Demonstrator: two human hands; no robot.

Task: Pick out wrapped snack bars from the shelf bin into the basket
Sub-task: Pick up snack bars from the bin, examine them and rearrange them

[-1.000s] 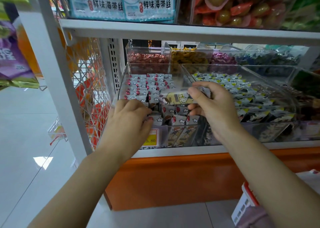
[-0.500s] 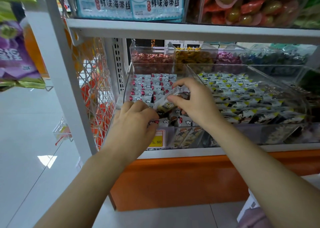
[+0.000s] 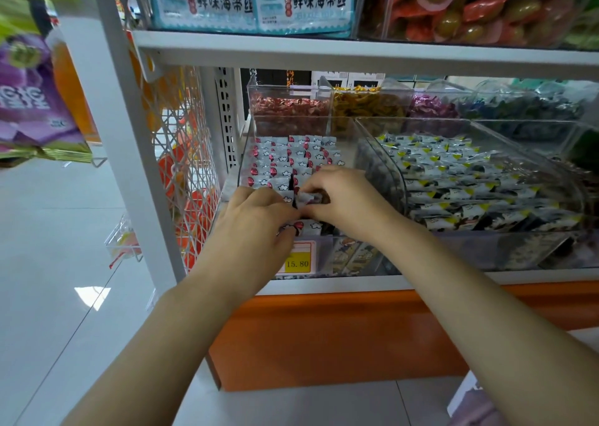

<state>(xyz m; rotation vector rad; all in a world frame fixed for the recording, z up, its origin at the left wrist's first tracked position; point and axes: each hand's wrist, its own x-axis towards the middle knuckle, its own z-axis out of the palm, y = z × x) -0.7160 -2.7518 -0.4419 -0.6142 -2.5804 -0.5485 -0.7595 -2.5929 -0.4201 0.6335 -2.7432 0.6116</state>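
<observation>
The clear shelf bin point(image 3: 246, 153) holds several rows of white wrapped snack bars point(image 3: 291, 153) with red marks. Both my hands are inside its front part. My left hand point(image 3: 256, 221) curls over the front bars, and its fingers and thumb grip a few red-and-white bars point(image 3: 303, 226) against the bin's front wall. Just right of it and touching it, my right hand point(image 3: 343, 198) pinches one crumpled wrapped bar point(image 3: 308, 197) between thumb and fingertips. Only a white corner of the basket point(image 3: 463, 393) shows at the lower right.
A second clear bin point(image 3: 389, 166) of yellow-marked bars stands right of the first. Smaller bins of candies point(image 3: 288, 104) sit behind. The white shelf board point(image 3: 356, 53) hangs close above. A yellow price tag point(image 3: 298, 263) is on the front. A wire rack point(image 3: 181, 153) stands left.
My right hand has carried its wrapped bar left and down from above the bin divider into the left bin, next to my left hand. The left hand has stayed at the bin's front.
</observation>
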